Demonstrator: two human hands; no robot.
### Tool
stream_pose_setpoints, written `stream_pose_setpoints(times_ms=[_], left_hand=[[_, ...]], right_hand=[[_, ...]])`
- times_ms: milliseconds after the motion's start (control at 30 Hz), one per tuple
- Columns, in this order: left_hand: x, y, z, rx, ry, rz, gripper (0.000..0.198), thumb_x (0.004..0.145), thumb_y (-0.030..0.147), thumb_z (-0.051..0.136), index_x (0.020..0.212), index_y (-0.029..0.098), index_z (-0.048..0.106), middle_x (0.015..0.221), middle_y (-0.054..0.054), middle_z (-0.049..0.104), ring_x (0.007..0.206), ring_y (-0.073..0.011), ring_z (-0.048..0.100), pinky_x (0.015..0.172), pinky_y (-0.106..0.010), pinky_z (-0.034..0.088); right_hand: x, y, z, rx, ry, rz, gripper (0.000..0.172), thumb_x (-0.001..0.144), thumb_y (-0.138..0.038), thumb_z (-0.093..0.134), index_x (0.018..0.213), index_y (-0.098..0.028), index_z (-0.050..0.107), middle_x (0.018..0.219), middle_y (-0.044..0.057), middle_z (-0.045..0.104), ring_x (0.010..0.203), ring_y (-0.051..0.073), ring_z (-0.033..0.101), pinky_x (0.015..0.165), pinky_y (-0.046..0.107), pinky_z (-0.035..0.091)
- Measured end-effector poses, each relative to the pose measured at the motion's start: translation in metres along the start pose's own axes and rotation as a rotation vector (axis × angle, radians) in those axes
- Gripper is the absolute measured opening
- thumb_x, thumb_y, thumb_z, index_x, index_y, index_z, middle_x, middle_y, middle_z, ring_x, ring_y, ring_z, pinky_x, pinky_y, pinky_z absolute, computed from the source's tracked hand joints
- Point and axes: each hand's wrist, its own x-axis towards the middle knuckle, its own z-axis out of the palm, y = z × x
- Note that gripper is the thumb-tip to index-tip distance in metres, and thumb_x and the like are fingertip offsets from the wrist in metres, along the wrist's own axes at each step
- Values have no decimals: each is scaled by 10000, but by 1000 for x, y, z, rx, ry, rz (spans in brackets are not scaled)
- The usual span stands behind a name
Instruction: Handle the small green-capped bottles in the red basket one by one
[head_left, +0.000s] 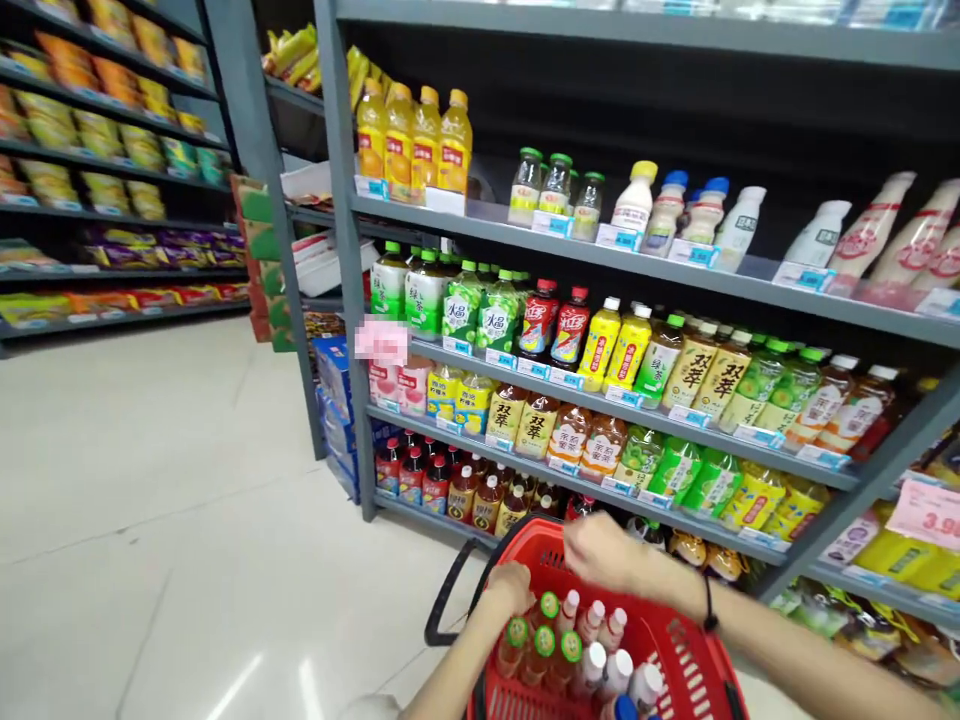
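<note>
A red plastic shopping basket (679, 660) sits low in front of me, with several drink bottles standing in it: green-capped ones (545, 640) and white-capped ones (600, 655). My left hand (511, 587) is curled at the basket's near-left rim, beside the green-capped bottles; what it grips is hidden. My right hand (600, 550), with a black band at the wrist, hovers over the basket's far edge, fingers bent, palm down; I cannot see anything in it. The basket's black handle (450, 590) hangs out to the left.
A grey shelf unit (600, 250) full of bottled drinks runs along the right. Orange juice bottles (412, 140) stand on an upper shelf. Stacked blue boxes (334, 400) sit at the unit's end. Snack shelves (112, 150) line the far left across a pale tiled floor (165, 500).
</note>
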Motion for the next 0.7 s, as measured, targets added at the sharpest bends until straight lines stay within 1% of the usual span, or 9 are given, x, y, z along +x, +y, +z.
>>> stream_pose_setpoints(times_ms=[67,133,233,300,367,433,500,633,700], left_hand=[[3,1,0,-16,-22,40,386,1045,396,666,1312,119,694,1361,-153,718,1283,-277,692,1115,-517,565],[7,2,-1,-24,-43,62,368,1039,355,673,1306,104,703,1353,-167,728,1286,-280,699,1108,-505,573],[14,5,-5,-32,-42,91,395,1033,326,643,1325,68,711,1346,-222,728,1300,-312,699,1102,-477,577],[19,8,-7,-42,-35,116,454,1022,362,616,1333,49,721,1302,-264,736,1285,-351,705,1077,-460,588],[25,9,-7,-46,-36,126,483,1008,358,590,1334,29,728,1256,-298,741,1265,-385,709,1049,-458,600],[31,11,-6,-49,-43,125,485,992,303,578,1349,7,718,1253,-317,735,1269,-395,704,1050,-458,598],[37,11,-6,-62,-49,131,510,938,258,633,1370,-5,702,1296,-322,717,1287,-393,693,1073,-442,586],[54,8,-5,-112,-52,151,615,772,234,770,1348,25,726,1332,-309,708,1277,-417,693,1071,-454,587],[66,4,-3,-143,-44,156,590,796,262,736,1348,56,736,1334,-300,711,1282,-417,690,1063,-473,589]], right_hand=[[55,12,-74,-54,125,2,229,967,-114,497,837,-156,680,828,107,740,683,195,653,676,297,467],[110,20,-152,-156,395,-81,212,977,-141,517,826,-157,665,806,99,716,693,201,634,665,297,451],[179,28,-274,-285,783,-103,158,979,-140,553,864,-146,660,847,104,716,771,218,641,775,326,470],[216,36,-344,-304,959,36,143,1011,-139,537,964,-96,665,999,163,738,924,224,660,879,344,467],[246,49,-397,-242,1076,178,191,1044,-123,478,1101,-43,642,1154,201,729,1030,201,654,933,364,450],[272,64,-428,-95,1122,347,231,1050,-156,516,1195,8,589,1277,237,680,1154,184,632,974,369,443],[296,77,-443,25,1091,488,372,1035,-262,602,1204,64,545,1333,291,628,1211,203,635,948,378,473],[339,89,-452,117,907,572,550,956,-427,663,970,110,546,1073,310,701,952,210,742,733,383,539],[355,93,-457,71,834,566,562,885,-436,716,802,94,548,965,340,703,897,246,760,688,427,533]])
